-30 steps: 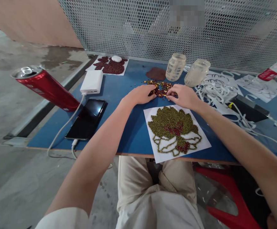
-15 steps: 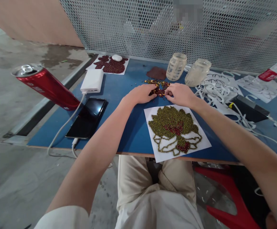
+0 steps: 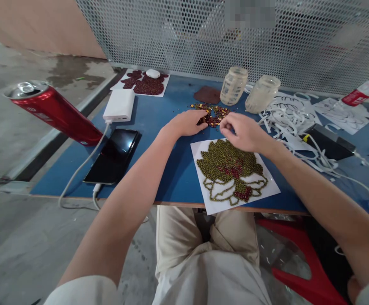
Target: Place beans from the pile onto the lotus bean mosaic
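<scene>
Mixed beans and corn kernels (image 3: 212, 120) lie in a loose pile on the blue table. My left hand (image 3: 188, 123) rests at the pile's left side, its thumb and fingers apart and touching the beans. Just right of the pile, my right hand (image 3: 242, 130) is lifted over the top edge of a white sheet, thumb and fingers pinched together. Whatever the pinch holds is too small to make out. On that sheet is a flower picture (image 3: 230, 167) made of green beans with dark red ones in the middle; its lower petals are only outlined in beans.
A red can (image 3: 57, 114), a white power bank (image 3: 119, 105) and a phone (image 3: 113, 156) stand at left. Behind are a red bean picture (image 3: 149, 84), two jars (image 3: 233, 86) and a metal mesh screen (image 3: 159, 38). Tangled white strips (image 3: 281, 123) and a black box (image 3: 329, 142) lie right.
My right hand has risen from the pile's right edge and come back toward me, over the top of the sheet. My left hand stays at the pile. The view has shifted slightly.
</scene>
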The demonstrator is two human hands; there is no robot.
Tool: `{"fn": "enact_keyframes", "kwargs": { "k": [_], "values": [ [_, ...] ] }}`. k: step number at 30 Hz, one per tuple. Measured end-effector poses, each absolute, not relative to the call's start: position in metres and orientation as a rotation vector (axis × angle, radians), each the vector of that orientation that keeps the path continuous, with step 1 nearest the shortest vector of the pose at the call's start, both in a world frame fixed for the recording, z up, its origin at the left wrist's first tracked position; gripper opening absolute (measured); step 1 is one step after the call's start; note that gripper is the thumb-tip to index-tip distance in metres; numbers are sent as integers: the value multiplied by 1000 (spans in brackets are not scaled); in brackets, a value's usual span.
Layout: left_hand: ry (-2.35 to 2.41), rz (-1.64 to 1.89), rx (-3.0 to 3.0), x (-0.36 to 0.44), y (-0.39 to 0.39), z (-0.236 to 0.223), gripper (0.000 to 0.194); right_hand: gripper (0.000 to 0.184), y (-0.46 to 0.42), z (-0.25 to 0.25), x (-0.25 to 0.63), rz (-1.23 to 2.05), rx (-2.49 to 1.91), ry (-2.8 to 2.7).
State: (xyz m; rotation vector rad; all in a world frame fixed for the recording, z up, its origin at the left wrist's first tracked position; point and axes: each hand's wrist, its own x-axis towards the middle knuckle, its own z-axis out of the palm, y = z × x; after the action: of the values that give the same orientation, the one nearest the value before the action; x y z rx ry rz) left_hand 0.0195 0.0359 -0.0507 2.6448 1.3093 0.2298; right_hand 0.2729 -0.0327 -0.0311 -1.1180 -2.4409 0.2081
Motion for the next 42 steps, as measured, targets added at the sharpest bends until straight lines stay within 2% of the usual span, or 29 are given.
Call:
{"fn": "enact_keyframes", "kwargs": {
  "k": [6, 10, 16, 22, 42],
  "values": [
    [1337, 201, 2619, 21, 33, -48, 61, 11, -111, -31, 264, 432, -867, -2670],
    [1319, 204, 2613, 20, 33, -49, 62, 16, -131, -35, 264, 475, -788, -2733],
    [1304, 214, 2625, 18, 35, -51, 63, 19, -131, -41, 264, 490, -736, -2779],
    [1305, 200, 2633, 19, 34, -49, 62, 18, -130, -39, 266, 674, -830, -2626],
    [1285, 234, 2636, 18, 34, -52, 62, 14, -126, -43, 259, 811, -940, -2524]
  ]
}}
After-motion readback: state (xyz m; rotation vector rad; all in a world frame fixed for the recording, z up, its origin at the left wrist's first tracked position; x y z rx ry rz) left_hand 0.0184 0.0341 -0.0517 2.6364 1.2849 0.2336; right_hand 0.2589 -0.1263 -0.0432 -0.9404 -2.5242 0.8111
